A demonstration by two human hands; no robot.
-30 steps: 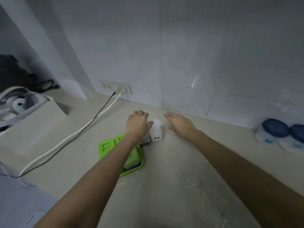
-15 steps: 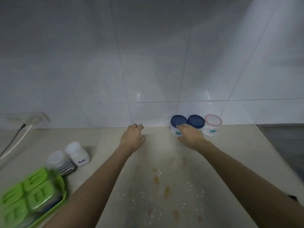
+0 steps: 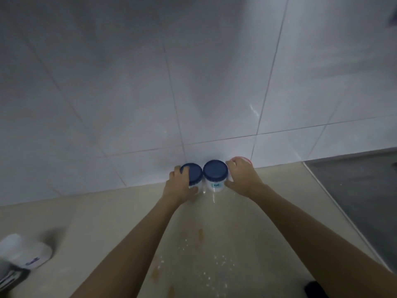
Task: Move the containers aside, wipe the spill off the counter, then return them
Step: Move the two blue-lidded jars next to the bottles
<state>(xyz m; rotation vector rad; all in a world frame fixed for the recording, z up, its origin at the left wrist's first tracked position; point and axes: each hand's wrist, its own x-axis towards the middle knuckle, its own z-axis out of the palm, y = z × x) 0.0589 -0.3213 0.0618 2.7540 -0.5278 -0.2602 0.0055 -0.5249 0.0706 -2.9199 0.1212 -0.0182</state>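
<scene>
Two white jars with dark blue lids stand side by side against the tiled wall. My left hand (image 3: 180,186) wraps the left blue-lidded jar (image 3: 193,173). My right hand (image 3: 241,177) grips the right blue-lidded jar (image 3: 215,173) from its right side. Behind that hand a pink-rimmed jar (image 3: 247,159) is mostly hidden. The spill (image 3: 202,261), brown drops and white specks, spreads over the beige counter (image 3: 92,229) between my forearms.
A small white bottle (image 3: 23,250) and a darker jar (image 3: 10,276) stand at the lower left edge. A dark steel surface (image 3: 354,190) adjoins the counter on the right. A black object (image 3: 314,288) shows at the bottom right.
The view swung right, away from the green tray. Both hands travelled to the back wall and closed on the two blue-lidded jars.
</scene>
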